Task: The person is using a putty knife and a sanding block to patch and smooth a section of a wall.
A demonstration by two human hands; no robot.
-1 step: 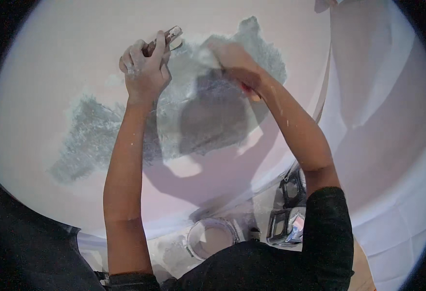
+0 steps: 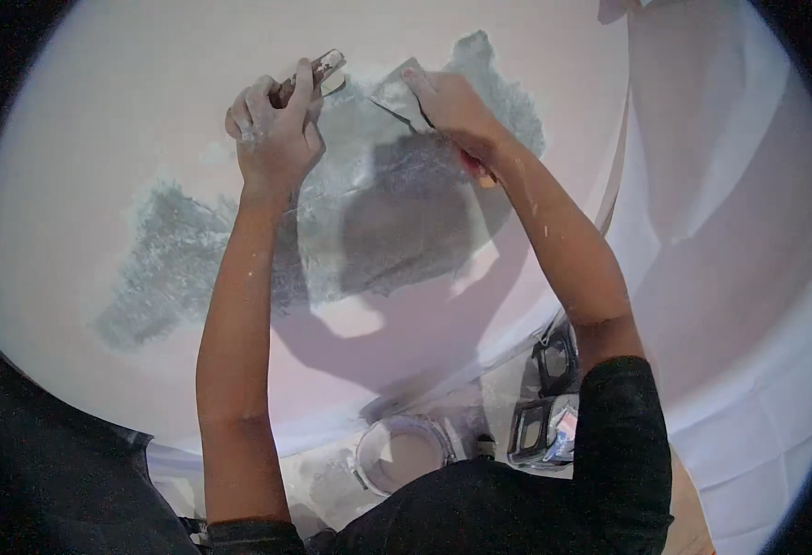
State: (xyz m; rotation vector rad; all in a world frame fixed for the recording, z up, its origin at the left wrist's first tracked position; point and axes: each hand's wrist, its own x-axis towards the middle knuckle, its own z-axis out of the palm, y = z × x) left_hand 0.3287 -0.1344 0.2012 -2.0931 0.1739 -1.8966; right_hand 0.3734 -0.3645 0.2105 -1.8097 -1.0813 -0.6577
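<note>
My left hand (image 2: 272, 129) is raised at the upper left of the pale wall (image 2: 128, 111), its fingers closed round a putty knife (image 2: 330, 63) smeared with white compound. White residue coats the knuckles. To the right, my right hand (image 2: 457, 113) grips a second putty knife (image 2: 395, 92), whose thin flat blade lies at or very near the wall. A reddish handle end (image 2: 485, 178) shows below the wrist. Behind both hands spreads a ragged grey patch (image 2: 406, 213) of smoothed, damp-looking filler, with my shadow falling over it.
Below the wall stands a round bucket (image 2: 403, 455) of pale mix. Black step-like frames (image 2: 533, 430) are beside it, with a small coloured packet (image 2: 566, 435). Pale sheeting (image 2: 739, 277) hangs along the right side.
My right hand and its putty knife were smeared by motion and now show sharply, with the blade visible. The left hand has barely shifted.
</note>
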